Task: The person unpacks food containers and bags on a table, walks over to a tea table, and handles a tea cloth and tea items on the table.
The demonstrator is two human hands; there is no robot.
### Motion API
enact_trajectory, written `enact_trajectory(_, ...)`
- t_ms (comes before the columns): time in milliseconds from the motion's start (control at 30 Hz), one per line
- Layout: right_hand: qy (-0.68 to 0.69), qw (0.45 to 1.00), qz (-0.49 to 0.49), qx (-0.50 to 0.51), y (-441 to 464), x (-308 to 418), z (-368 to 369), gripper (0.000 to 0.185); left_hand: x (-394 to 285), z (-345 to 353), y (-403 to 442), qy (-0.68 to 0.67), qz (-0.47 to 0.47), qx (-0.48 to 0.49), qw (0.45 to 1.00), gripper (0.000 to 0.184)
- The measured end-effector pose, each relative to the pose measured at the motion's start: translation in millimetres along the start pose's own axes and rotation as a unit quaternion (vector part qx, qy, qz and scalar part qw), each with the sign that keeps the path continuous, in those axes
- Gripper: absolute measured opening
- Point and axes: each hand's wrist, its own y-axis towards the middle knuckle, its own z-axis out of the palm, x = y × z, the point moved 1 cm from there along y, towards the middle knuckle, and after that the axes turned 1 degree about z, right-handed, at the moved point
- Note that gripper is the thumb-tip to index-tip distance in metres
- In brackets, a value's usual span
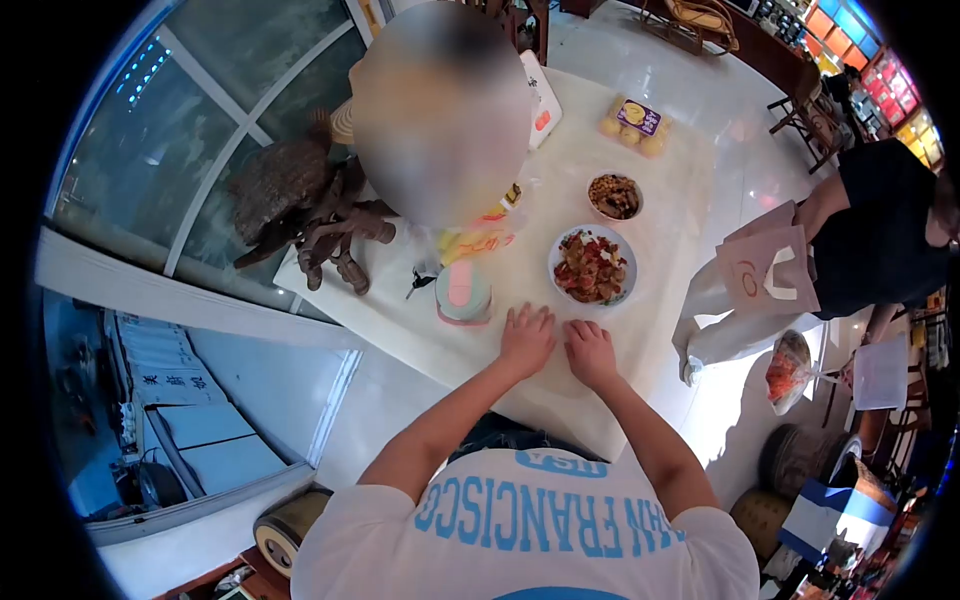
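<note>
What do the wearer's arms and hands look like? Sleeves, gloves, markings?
Left hand and right hand: bare, no gloves; no watch or cables visible. Forearms uncovered. Short plain white sleeves belong to a white T-shirt with light-blue lettering including "FRANCISCO".

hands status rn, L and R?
Left hand: open, palm down on the table, holding nothing visible.
Right hand: open, fingers slightly bent, resting on the table, nothing visible in it.
</note>
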Motion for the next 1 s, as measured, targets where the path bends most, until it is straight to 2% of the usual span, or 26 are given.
enact_trajectory(100, -0.011, 1.0, -0.022, -0.004, -12, 5, -7, 0.04, 3, -16, -13, -0.069, 0.0, 0.092, 0.993, 0.046)
enact_trajectory(200, 0.036, 0.999, -0.006, -0.032, -42, 11, -4, 0.037, -4, -85, -42, -0.246, 0.011, 0.128, 0.961, 0.042)
enact_trajectory(300, 0.11, 0.988, 0.055, -0.09, -63, 14, -12, 0.029, 10, -132, -62, -0.306, 0.024, 0.093, 0.947, 0.039)
enact_trajectory(400, 0.199, 0.952, 0.228, -0.053, -78, 23, -20, 0.015, 42, -163, -77, -0.32, 0.008, 0.032, 0.947, 0.023)
enact_trajectory(433, 0.181, 0.954, 0.207, -0.123, -81, 31, -25, 0.011, 56, -169, -79, -0.3, 0.01, 0.007, 0.954, 0.02)
enact_trajectory(567, 0.174, 0.931, 0.29, -0.135, -69, 67, -44, 0.018, 117, -204, -71, -0.266, -0.024, -0.084, 0.96, 0.009)
enact_trajectory(600, 0.166, 0.931, 0.298, -0.129, -65, 77, -46, 0.019, 131, -217, -67, -0.2, 0.024, -0.132, 0.971, 0.01)
enact_trajectory(667, 0.152, 0.931, 0.308, -0.123, -50, 95, -49, 0.02, 157, -234, -68, -0.182, -0.012, -0.156, 0.971, 0.01)
enact_trajectory(767, 0.103, 0.933, 0.342, -0.039, -24, 116, -50, 0.027, 191, -237, -72, -0.235, -0.084, -0.164, 0.954, 0.013)
enact_trajectory(867, 0.236, 0.926, 0.237, -0.176, 4, 154, -53, 0.027, 210, -228, -77, -0.354, -0.17, -0.144, 0.908, 0.015)
enact_trajectory(900, 0.222, 0.938, 0.224, -0.144, 15, 163, -57, 0.037, 215, -226, -77, -0.355, -0.156, -0.147, 0.91, 0.016)
enact_trajectory(967, 0.128, 0.971, 0.106, -0.17, 44, 179, -58, 0.062, 224, -222, -76, -0.357, -0.128, -0.151, 0.913, 0.018)
enact_trajectory(1000, 0.121, 0.976, 0.098, -0.15, 62, 190, -60, 0.073, 227, -222, -76, -0.358, -0.137, -0.121, 0.916, 0.019)
